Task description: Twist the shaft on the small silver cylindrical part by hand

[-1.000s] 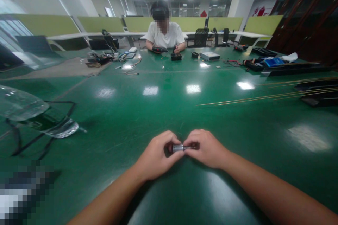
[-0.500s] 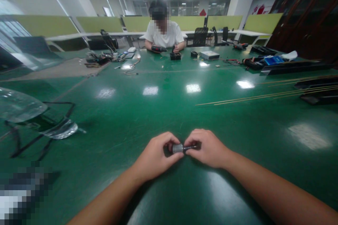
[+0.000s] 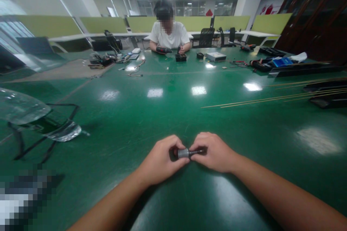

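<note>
In the head view, my left hand (image 3: 161,158) pinches a small grey metal cylinder (image 3: 183,153) between thumb and fingers, low over the green table (image 3: 173,122). From the cylinder's right end a thin dark rod (image 3: 195,152) sticks out. Thumb and fingertips of my right hand (image 3: 215,153) are closed on that rod, close to the cylinder. The two hands nearly meet, and the piece lies level between them. My fingers hide part of both ends.
A large clear bottle (image 3: 24,110) lies on its side at left, with a black wire frame (image 3: 63,105) by it. Thin rods (image 3: 260,100) reach in from the right. Across the table a person (image 3: 169,32) holds a power drill (image 3: 163,49) near a small black box (image 3: 181,58).
The view has shifted very slightly. Both hands keep the same grip on the cylinder and its rod, with no clear movement between them.
</note>
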A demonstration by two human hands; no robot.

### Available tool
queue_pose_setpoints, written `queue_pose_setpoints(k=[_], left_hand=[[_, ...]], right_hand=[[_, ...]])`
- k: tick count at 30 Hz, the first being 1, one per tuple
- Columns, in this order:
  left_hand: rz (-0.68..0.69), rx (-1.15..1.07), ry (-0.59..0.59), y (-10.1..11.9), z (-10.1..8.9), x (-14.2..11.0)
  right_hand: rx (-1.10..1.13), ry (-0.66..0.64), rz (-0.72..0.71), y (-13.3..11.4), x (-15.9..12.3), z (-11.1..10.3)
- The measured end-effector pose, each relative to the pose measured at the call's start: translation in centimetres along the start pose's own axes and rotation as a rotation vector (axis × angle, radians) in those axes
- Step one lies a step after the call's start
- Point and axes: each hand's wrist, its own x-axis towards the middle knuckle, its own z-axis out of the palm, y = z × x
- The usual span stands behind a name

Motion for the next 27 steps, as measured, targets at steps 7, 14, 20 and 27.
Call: queue_pose_setpoints(k=[7,14,20,27], left_hand=[[0.005,-0.012,0.012,-0.12,0.03,0.00],[0.007,-0.001,0.018,-0.20,0.03,-0.03],[0.003,-0.005,0.006,-0.16,0.01,0.06],[-0.005,-0.008,0.008,-0.09,-0.05,0.02]], right_hand=[[-0.016,-0.028,-0.011,0.06,0.04,-0.09],[-0.007,-0.031,-0.010,-0.01,0.04,-0.33],[-0.006,-0.033,-0.016,-0.02,-0.08,-0.60],[-0.011,-0.040,-0.008,-0.10,-0.17,-0.84]])
